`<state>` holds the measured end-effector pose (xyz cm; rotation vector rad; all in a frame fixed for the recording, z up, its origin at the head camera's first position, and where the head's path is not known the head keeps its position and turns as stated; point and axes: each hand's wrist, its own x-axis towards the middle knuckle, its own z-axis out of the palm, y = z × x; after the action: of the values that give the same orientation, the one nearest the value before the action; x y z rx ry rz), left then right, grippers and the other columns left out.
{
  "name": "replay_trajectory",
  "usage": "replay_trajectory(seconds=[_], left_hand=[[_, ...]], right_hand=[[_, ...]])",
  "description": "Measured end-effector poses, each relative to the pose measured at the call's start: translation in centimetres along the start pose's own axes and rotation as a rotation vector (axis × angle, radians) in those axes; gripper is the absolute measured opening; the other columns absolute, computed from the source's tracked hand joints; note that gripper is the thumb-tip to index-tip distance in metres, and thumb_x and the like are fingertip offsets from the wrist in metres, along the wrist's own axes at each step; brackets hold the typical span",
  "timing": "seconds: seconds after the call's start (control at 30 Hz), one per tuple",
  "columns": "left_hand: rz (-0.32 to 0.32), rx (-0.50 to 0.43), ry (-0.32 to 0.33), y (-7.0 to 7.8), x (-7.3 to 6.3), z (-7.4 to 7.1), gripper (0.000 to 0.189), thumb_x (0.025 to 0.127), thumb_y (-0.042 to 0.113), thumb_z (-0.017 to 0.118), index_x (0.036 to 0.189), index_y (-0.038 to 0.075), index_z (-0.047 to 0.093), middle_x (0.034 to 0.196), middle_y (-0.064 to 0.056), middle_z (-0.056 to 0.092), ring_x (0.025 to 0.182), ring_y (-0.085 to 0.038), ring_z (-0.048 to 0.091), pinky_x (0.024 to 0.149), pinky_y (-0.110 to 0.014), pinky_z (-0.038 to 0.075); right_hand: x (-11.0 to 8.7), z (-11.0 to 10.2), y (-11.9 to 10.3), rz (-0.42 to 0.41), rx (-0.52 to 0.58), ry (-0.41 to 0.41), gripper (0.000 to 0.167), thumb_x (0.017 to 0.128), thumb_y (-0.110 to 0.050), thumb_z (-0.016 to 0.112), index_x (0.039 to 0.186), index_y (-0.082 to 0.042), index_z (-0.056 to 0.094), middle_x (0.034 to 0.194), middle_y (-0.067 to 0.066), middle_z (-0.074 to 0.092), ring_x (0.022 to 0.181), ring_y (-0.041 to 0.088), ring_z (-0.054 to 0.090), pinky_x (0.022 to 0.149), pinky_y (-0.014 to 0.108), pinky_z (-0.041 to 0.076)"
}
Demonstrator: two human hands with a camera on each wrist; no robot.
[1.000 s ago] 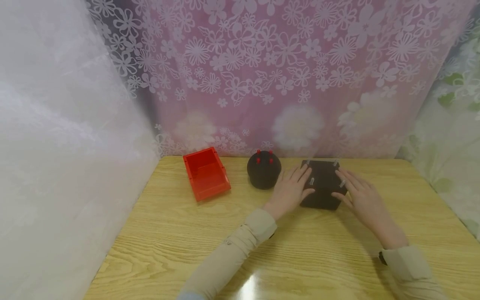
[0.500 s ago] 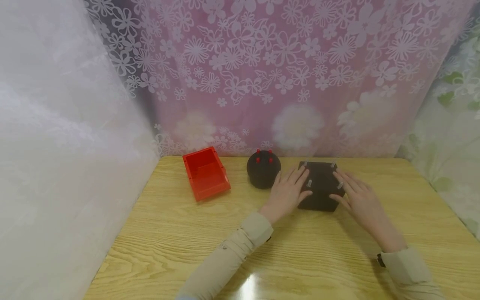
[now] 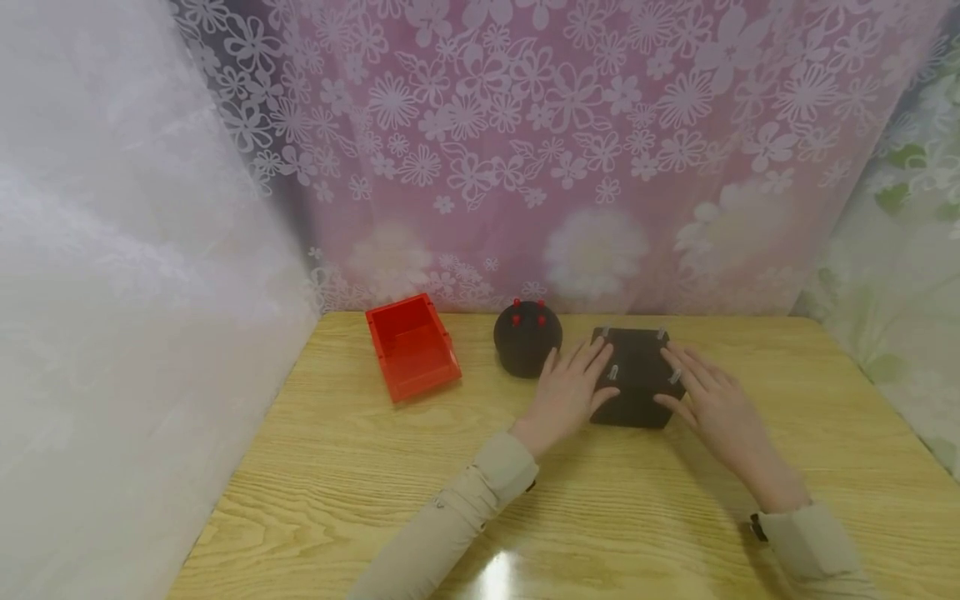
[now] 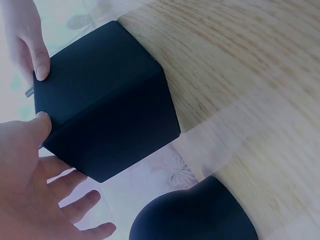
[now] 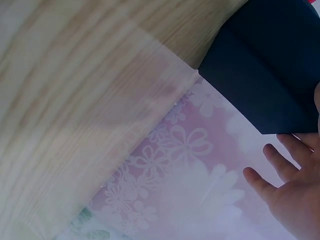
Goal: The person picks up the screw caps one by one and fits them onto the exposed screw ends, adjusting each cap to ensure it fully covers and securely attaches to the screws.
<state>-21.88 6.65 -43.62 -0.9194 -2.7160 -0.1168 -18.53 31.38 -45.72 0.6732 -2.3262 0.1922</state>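
A black box (image 3: 634, 371) with several small clear pegs on top stands on the wooden table, right of the middle. On its left side the left hand (image 3: 562, 392) touches it, thumb toward the near face. The right hand (image 3: 716, 408) presses the opposite side, so the box lies between both hands. In the left wrist view, the left thumb meets an edge of the box (image 4: 107, 75), while the left hand's outer fingers (image 4: 82, 206) are extended and spread apart. Spread fingers of the right hand (image 5: 295, 197) also show beside the box in the right wrist view.
Just left of the left hand stands a round black container (image 3: 525, 354) with several red pegs on top. Farther left is an open red bin (image 3: 423, 385). A pink floral curtain (image 3: 525, 167) hangs behind the table (image 3: 337, 500), with pale sheets at the sides.
The black box has shifted slightly left and toward the near edge, both hands moving with it. The round container and red bin have stayed in place.
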Motion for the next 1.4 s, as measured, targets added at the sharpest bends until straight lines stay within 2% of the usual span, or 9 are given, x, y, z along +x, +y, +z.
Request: replay_trajectory(seconds=[0.17,0.53,0.83,1.13,1.4], left_hand=[[0.001,-0.007,0.014,-0.3,-0.4,0.1,0.068,0.105,0.056,0.037,0.161,0.019,0.028,0.166,0.0,0.029,0.152,-0.022,0.027,0.12,-0.051,0.03],[-0.009,-0.017,0.038,-0.7,-1.5,-0.3,0.067,0.104,0.056,0.041,0.16,0.021,0.032,0.164,0.001,0.033,0.15,-0.021,0.032,0.118,-0.051,0.033],[-0.012,-0.016,0.035,-1.1,-2.4,-0.4,0.068,0.104,0.057,0.042,0.16,0.021,0.032,0.165,0.002,0.031,0.151,-0.022,0.031,0.119,-0.052,0.032],[-0.019,-0.028,0.017,-1.5,-3.1,-0.6,0.068,0.103,0.057,0.041,0.161,0.022,0.031,0.165,0.003,0.029,0.152,-0.022,0.029,0.119,-0.052,0.031],[-0.027,-0.017,0.006,-1.8,-3.5,-0.7,0.068,0.103,0.058,0.041,0.161,0.023,0.03,0.165,0.004,0.029,0.152,-0.021,0.028,0.12,-0.052,0.03]], right_hand=[[0.0,0.2,-0.2,-0.002,0.008,0.006,0.081,0.102,-0.063,0.032,0.145,0.003,0.051,0.145,0.024,0.053,0.125,0.048,0.054,0.094,0.069,0.046],[0.2,0.2,-1.3,-0.01,0.028,0.0,0.081,0.103,-0.063,0.03,0.145,0.004,0.05,0.145,0.025,0.052,0.124,0.048,0.054,0.094,0.069,0.045],[0.3,0.0,-2.3,-0.018,0.027,0.007,0.083,0.103,-0.064,0.026,0.144,0.004,0.051,0.143,0.026,0.054,0.124,0.049,0.055,0.091,0.068,0.048],[0.4,0.2,-2.9,-0.032,0.019,0.02,0.08,0.104,-0.062,0.032,0.143,0.005,0.053,0.143,0.025,0.055,0.123,0.048,0.056,0.09,0.067,0.049],[0.6,0.2,-3.4,-0.037,0.015,0.027,0.081,0.103,-0.063,0.031,0.141,0.005,0.054,0.142,0.024,0.056,0.121,0.048,0.057,0.09,0.066,0.049]])
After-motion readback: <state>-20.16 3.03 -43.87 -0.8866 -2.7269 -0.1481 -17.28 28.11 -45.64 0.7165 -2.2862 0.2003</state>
